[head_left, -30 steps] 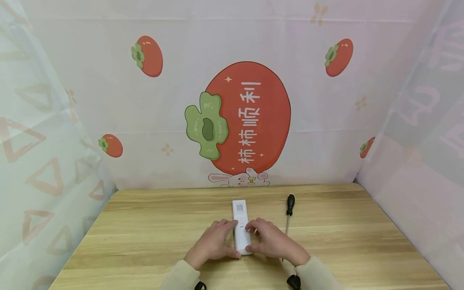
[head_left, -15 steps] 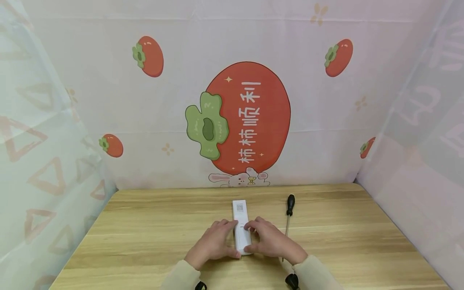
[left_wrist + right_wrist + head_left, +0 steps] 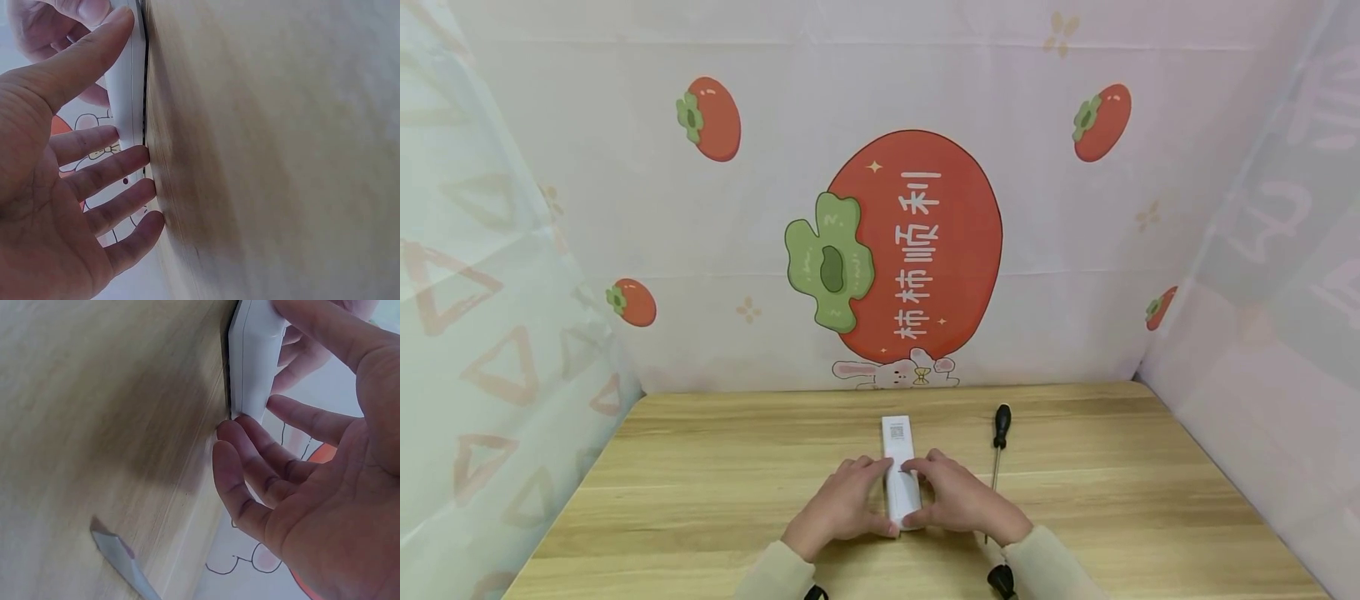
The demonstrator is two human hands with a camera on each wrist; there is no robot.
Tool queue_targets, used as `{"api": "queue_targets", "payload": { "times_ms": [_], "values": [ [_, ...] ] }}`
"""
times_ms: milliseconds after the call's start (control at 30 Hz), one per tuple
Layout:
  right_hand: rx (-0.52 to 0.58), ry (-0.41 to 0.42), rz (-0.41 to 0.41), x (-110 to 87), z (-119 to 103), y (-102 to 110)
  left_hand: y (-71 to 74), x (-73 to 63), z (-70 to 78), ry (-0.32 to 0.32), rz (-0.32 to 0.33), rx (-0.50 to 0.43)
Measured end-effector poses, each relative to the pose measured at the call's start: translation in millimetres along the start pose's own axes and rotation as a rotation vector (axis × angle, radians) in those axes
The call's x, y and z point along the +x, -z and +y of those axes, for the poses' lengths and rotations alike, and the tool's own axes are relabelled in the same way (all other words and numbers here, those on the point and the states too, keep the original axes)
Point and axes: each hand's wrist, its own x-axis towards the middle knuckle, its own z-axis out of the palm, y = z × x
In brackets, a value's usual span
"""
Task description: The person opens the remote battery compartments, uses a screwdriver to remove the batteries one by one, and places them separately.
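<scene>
A slim white plastic device [image 3: 897, 492], resembling a remote control, lies lengthwise on the wooden table with a small printed code at its far end. My left hand [image 3: 842, 504] holds it from the left, index fingertip on the side edge and thumb at the near end. From the right, my right hand [image 3: 958, 496] holds it too, with index fingertip over the top face and thumb near the close corner. In the right wrist view the white side of the device [image 3: 256, 362] shows a seam and a dark underside, the lower fingers bent beside it.
A screwdriver [image 3: 1002, 429] with a black handle lies to the right, its shaft partly behind my right wrist; its flat metal tip [image 3: 119, 553] shows in the right wrist view. The wooden table [image 3: 700, 467] ends at a printed backdrop [image 3: 760, 125].
My right hand has shifted slightly left, its index fingertip moving farther over the device's top face and its thumb along the near end. The left hand and the device stay in place.
</scene>
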Motion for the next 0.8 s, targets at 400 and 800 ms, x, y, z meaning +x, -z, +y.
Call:
{"api": "queue_targets", "payload": {
  "times_ms": [400, 800],
  "values": [
    [-0.015, -0.023, -0.015, 2.6, -0.3, -1.5, -0.6, 0.8, -1.6, -0.005, 0.003, -0.003],
    [0.123, -0.041, 0.004, 8.5, 3.9, -2.4, -0.9, 1.0, -1.6, -0.004, 0.006, -0.002]
  ]
}}
